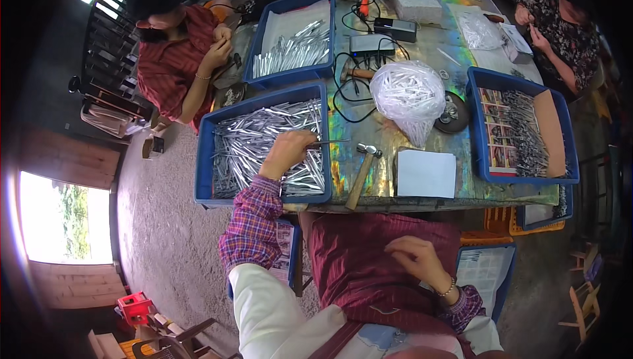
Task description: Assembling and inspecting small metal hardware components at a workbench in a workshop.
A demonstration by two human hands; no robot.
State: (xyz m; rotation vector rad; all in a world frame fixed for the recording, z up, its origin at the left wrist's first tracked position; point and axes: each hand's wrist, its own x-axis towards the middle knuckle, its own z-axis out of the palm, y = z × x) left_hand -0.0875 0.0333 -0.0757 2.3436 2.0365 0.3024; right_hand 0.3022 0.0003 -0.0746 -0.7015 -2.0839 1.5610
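Observation:
My left hand (288, 154) is over a blue bin (206, 161) heaped with slim, shiny metal pieces (250, 131). Its fingers are closed on one slim metal piece (333, 141), which sticks out to the right past the bin's rim. Above the maroon apron (356, 253) in my lap hovers my right hand (422, 263), fingers loosely bent and apart, with nothing visible in them. Between the two, on the table's near edge, lies a hammer (361, 178) with a wooden handle. Right of the hammer, a white sheet (426, 174) covers a block.
A clear bag of metal pieces (409, 92) stands mid-table, beside a dark round dish (453, 114) and cables. Other blue bins stand behind (331, 42) and at right (471, 128). Co-workers sit at far left (171, 62) and far right (560, 29).

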